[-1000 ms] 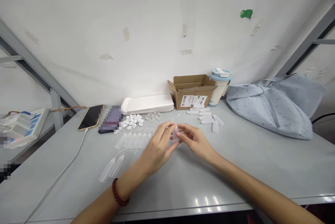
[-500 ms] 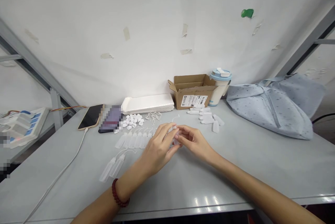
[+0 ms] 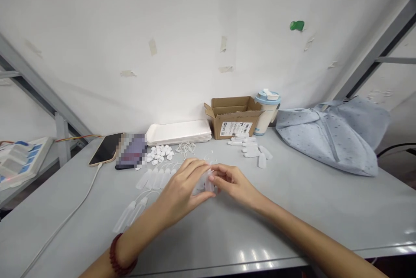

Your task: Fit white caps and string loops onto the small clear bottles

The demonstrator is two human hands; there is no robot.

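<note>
Between my hands is a small translucent plastic squeeze bottle (image 3: 209, 185). My right hand (image 3: 236, 186) pinches it from the right with thumb and fingers. My left hand (image 3: 180, 189) curves around its left side, fingertips near the top and thumb near the lower end. Partly behind my left hand, a row of similar bottles (image 3: 152, 179) with thin curved tubes lies on the grey table (image 3: 247, 230). Two more tubed bottles (image 3: 130, 215) lie nearer, beside my left forearm. Several bottles without tubes (image 3: 261, 161) are scattered beyond my right hand.
White caps (image 3: 160, 154) and thin curved tubes (image 3: 186, 149) lie in piles before a white stack (image 3: 178, 131). Behind stand a cardboard box (image 3: 235, 117) and a lidded cup (image 3: 266, 113). A blue cloth bag (image 3: 325, 139) is right; a phone (image 3: 106, 149) with a cable is left.
My view has shifted slightly. The fingers and thumb of my left hand have spread wider apart, and more of the bottle shows between my hands.
</note>
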